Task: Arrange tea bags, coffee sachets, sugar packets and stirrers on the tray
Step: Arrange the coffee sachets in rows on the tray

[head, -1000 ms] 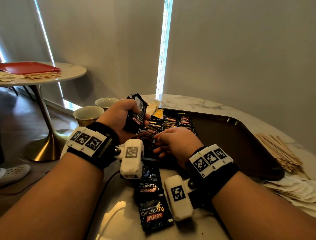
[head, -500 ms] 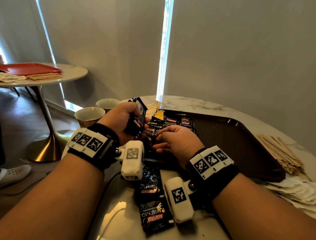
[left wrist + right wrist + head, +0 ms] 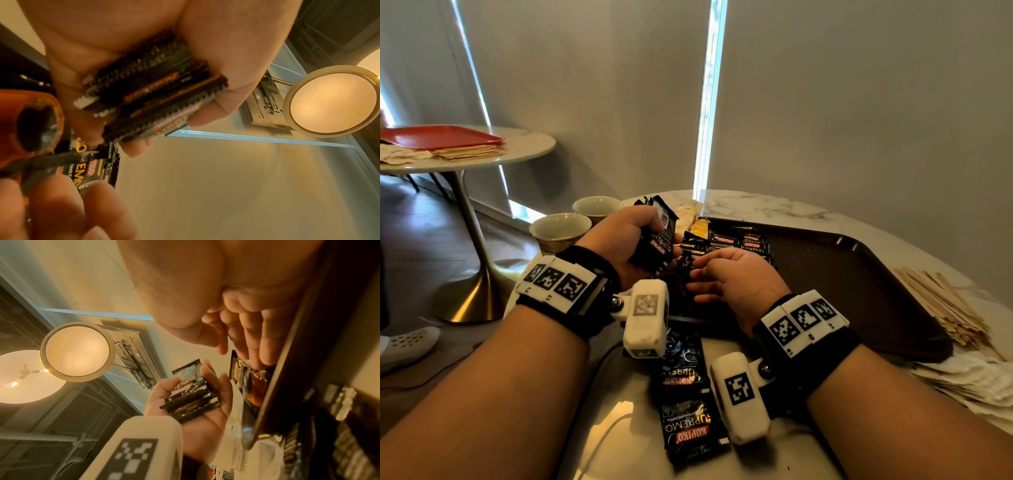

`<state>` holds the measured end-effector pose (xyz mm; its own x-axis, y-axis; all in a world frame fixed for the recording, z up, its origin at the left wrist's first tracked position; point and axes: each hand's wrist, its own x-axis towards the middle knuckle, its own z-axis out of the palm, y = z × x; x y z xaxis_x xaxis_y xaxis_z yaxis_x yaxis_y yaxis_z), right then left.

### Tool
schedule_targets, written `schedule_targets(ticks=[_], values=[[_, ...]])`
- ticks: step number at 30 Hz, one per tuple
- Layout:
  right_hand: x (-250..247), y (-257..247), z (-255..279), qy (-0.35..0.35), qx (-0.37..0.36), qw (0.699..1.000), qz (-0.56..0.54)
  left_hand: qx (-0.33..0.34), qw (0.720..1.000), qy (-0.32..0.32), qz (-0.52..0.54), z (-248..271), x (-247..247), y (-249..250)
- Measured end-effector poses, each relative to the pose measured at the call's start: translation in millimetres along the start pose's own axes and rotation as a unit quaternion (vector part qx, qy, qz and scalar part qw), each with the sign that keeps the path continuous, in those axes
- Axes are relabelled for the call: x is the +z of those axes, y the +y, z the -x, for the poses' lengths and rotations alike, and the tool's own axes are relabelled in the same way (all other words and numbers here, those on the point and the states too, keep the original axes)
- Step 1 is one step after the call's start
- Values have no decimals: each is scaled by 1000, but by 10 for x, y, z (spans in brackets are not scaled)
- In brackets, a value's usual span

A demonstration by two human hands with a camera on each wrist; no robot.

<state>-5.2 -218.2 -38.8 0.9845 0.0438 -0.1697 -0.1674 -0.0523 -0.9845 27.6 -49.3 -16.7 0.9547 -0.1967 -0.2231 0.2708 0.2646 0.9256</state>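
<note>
My left hand [image 3: 630, 240] grips a stack of black coffee sachets [image 3: 658, 236] upright above the left end of the brown tray [image 3: 859, 284]; the stack [image 3: 152, 97] sits between thumb and fingers. Just right of it, my right hand [image 3: 722, 274] pinches one coffee sachet [image 3: 244, 374] at its fingertips, over the tray's near rim. Rows of coffee sachets [image 3: 736, 240] lie in the tray's far left corner beside a yellow packet [image 3: 700, 226]. Wooden stirrers [image 3: 941, 308] are piled on the table right of the tray.
Loose coffee sachets [image 3: 688, 404] lie on the marble table between my wrists. White paper packets [image 3: 969, 380] are heaped at the right edge. Two cups [image 3: 560, 228] stand left of the tray. A second table with a red tray [image 3: 441, 137] stands far left.
My right hand has risen slightly from the sachet rows and drawn closer to the stack in my left hand. The left hand has barely moved.
</note>
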Motion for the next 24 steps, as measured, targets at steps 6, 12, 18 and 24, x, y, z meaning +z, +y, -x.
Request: schedule_targets(ticks=[6, 12, 18, 24], values=[[-40, 44, -14, 12, -44, 999, -6, -38, 998, -28, -31, 57, -20, 47], [-75, 64, -1, 10, -137, 990, 11, -47, 996, -71, -29, 32, -30, 45], [-50, 84, -10, -23, -150, 988, -17, -57, 993, -91, -47, 68, -15, 41], [-67, 59, 40, -30, -156, 985, -66, -73, 990, -103, -65, 74, 14, 22]])
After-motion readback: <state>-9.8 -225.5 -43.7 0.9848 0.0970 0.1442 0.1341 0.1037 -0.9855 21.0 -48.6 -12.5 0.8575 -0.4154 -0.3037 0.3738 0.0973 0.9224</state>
